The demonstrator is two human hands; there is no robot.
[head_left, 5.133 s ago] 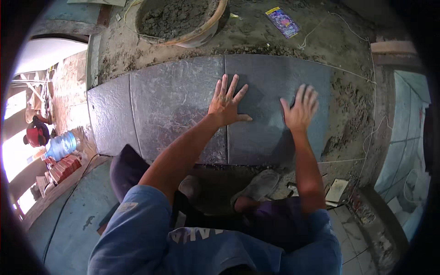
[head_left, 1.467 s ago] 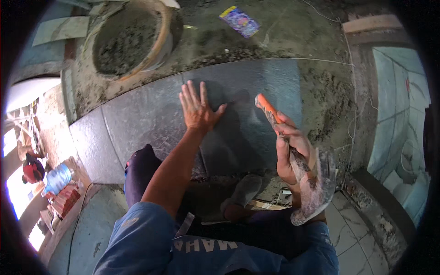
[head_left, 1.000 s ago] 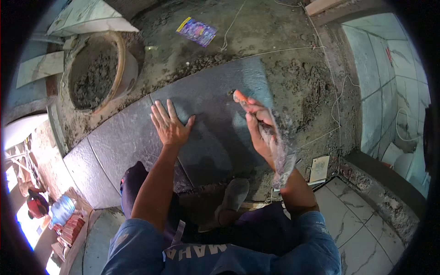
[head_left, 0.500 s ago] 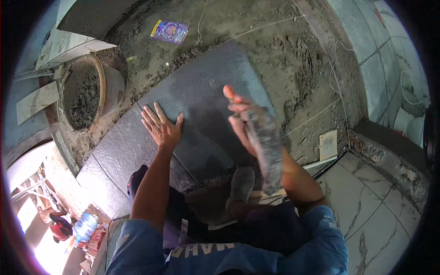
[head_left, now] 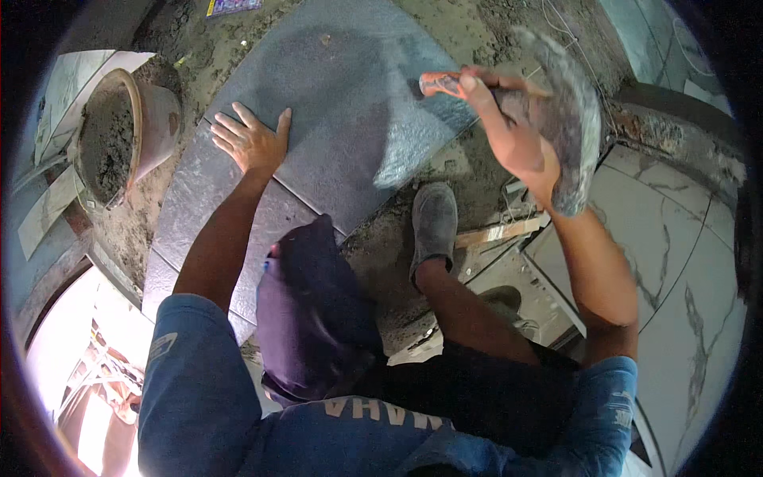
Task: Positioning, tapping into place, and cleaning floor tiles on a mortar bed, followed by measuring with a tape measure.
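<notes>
My left hand (head_left: pixel 253 141) lies flat, fingers spread, on a large dark grey floor tile (head_left: pixel 342 103) set in wet mortar. My right hand (head_left: pixel 509 131) is raised above the tile's right edge and grips the orange handle of a mortar-caked trowel (head_left: pixel 568 119), whose blade points down toward my forearm. A second dark tile (head_left: pixel 203 207) adjoins the first below my left wrist.
A round bucket of grey mortar (head_left: pixel 119 131) stands at the left. A small colourful packet (head_left: pixel 232 6) lies at the top. White marble-look tiles (head_left: pixel 675 262) cover the floor at the right. My shoe (head_left: pixel 434 222) rests on rough mortar beside a wooden strip (head_left: pixel 501 232).
The right hand, flat on the tile five seconds ago, now holds the trowel and has lifted it up. The view has swung left and the left hand stays pressed on the tile.
</notes>
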